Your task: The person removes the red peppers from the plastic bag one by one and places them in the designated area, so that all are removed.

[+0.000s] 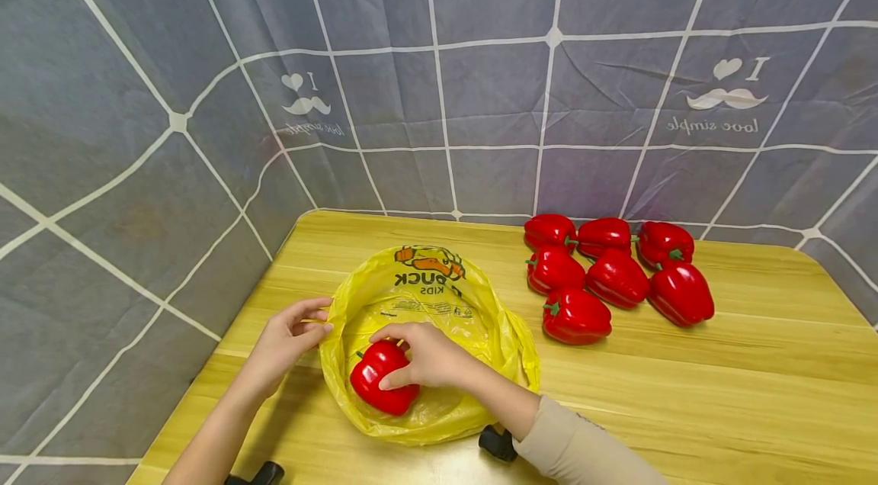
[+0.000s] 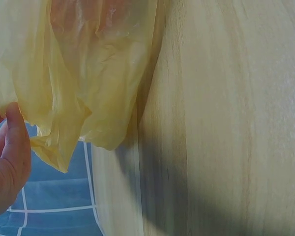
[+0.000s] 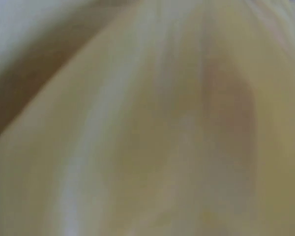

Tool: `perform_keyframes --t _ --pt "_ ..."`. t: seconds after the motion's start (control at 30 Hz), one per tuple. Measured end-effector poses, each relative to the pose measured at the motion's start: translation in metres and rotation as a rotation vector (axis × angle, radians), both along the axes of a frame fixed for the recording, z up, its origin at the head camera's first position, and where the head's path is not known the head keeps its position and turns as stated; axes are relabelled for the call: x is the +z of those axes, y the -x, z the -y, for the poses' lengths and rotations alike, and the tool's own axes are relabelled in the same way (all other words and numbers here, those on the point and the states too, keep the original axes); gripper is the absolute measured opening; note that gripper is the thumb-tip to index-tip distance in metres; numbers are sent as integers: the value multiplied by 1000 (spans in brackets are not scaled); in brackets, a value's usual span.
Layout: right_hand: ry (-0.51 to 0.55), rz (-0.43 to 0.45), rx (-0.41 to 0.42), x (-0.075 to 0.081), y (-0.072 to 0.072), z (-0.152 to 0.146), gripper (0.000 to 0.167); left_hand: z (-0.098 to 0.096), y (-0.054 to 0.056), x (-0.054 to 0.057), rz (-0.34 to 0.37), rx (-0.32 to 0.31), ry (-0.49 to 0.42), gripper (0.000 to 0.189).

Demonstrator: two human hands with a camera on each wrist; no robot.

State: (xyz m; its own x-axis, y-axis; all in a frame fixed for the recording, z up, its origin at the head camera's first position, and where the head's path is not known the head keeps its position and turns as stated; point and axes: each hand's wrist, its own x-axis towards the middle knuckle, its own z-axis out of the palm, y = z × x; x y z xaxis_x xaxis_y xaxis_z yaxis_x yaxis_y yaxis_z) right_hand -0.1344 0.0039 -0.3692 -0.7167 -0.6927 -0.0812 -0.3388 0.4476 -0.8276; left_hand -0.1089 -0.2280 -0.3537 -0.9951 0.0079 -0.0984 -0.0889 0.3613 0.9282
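Observation:
A yellow plastic bag [image 1: 504, 348] with a duck print stands wide-mouthed on the table. Its left rim is pinched between the thumb and fingers of my left hand [image 1: 291, 336]. The left wrist view shows the same hand [image 2: 10, 157] at the bag's thin edge [image 2: 103, 83]. Inside the bag, my right hand [image 1: 432, 355] grips a red bell pepper [image 1: 384, 378] with a green stem, thumb on the near side. Blurred yellow plastic [image 3: 137, 147] fills the right wrist view, hiding the hand and the pepper there.
Several more red bell peppers [image 1: 576, 316] lie grouped on the wooden table [image 1: 686, 393] to the right of the bag. A grey curtain [image 1: 494, 96] with white lines hangs behind the table and along its left side. Black pieces [image 1: 497, 443] show near both wrists.

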Motion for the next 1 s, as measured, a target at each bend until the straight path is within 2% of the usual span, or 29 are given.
perform_keyframes --t 0.4,0.77,1.0 --pt "10 -15 -14 6 4 -20 50 0 0 0 -3 3 -2 42" --pt "63 64 -77 13 6 -43 52 -1 0 -1 0 5 -8 43" --pt "77 61 -101 23 8 -58 54 0 0 -1 -6 -4 0 44"
